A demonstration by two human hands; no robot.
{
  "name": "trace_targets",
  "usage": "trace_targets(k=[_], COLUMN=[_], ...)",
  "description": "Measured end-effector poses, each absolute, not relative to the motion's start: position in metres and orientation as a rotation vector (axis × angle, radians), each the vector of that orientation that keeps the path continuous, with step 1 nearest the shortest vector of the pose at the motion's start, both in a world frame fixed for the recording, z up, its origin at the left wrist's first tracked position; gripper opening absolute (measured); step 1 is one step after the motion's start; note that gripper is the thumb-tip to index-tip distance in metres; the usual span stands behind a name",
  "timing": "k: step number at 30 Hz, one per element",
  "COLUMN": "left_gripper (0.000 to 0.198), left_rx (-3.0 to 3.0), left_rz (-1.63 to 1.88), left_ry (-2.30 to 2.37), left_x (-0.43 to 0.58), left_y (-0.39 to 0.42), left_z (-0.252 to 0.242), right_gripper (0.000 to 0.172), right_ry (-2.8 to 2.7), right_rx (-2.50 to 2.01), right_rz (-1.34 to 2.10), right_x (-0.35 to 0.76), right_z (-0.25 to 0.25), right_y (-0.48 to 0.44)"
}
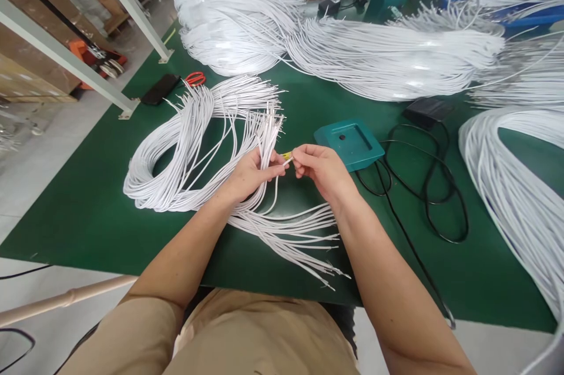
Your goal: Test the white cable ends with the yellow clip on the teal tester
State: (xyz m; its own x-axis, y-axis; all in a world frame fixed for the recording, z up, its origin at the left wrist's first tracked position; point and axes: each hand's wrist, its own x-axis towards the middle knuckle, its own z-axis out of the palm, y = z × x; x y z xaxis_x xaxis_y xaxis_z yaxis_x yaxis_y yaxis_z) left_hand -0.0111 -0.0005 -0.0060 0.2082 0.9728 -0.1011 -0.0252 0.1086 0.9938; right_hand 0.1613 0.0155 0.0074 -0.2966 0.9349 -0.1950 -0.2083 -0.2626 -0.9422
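Not one word, number or brand comes up readable right now. There, near the middle of the view, a small yellow piece [286,156] carries dark marks, too tiny and blurred to make out.

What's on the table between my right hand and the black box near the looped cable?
Head view: a teal tray beside your right hand, then some black cable.

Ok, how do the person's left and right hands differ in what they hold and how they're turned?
The left hand grips a bunch of white wires; the right hand pinches at the end of a single wire. The left hand's thumb points toward picture right, the right hand's fingers toward picture left. Both are bare, over the green table.
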Motion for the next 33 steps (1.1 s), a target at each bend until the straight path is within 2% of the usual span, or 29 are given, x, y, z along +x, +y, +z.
trace_targets(k=[3,7,12,15,17,21,23,26,30,33], left_gripper=[0.030,0.031,0.032,0.030,0.028,0.028,0.029,0.031,0.033,0.031], left_rx=[1.207,1.169,1.165,1.195,1.223,1.220,1.192,1.166,1.154,1.188], left_rz=[0.993,1.023,1.009,0.994,0.984,0.991,1.007,1.025,1.026,1.008], left_ry=[1.092,1.110,1.100,1.095,1.096,1.110,1.117,1.121,1.150,1.161], left_x=[-0.0136,-0.0149,-0.0146,-0.0140,-0.0139,-0.0140,-0.0140,-0.0134,-0.0121,-0.0119], left_y=[0.0006,0.0014,0.0023,0.0021,0.0017,0.0012,0.0013,0.0017,0.0011,0.0006], left_z=[-0.0063,-0.0083,-0.0080,-0.0059,-0.0051,-0.0060,-0.0071,-0.0082,-0.0075,-0.0065], right_gripper=[0.034,0.039,0.013,0.013,0.014,0.017,0.022,0.025,0.014,0.014], right_ry=[-0.982,-1.091,-1.459,-1.576,-1.540,-1.216,-1.139,-1.238,-1.497,-1.620], right_rx=[-0.973,-1.113,-1.141,-1.207,-1.228,-1.126,-1.110,-1.176,-1.260,-1.321], right_rz=[1.856,1.630,1.204,1.034,1.079,1.494,1.564,1.428,1.117,0.930], right_x=[0.1608,0.1586,0.1583,0.1584,0.1576,0.1558,0.1561,0.1571,0.1569,0.1565], right_z=[0.0079,0.0104,0.0058,0.0017,0.0005,0.0020,0.0038,0.0061,0.0061,0.0039], right_y=[0.0146,0.0139,0.0132,0.0131,0.0136,0.0148,0.0149,0.0139,0.0104,0.0092])
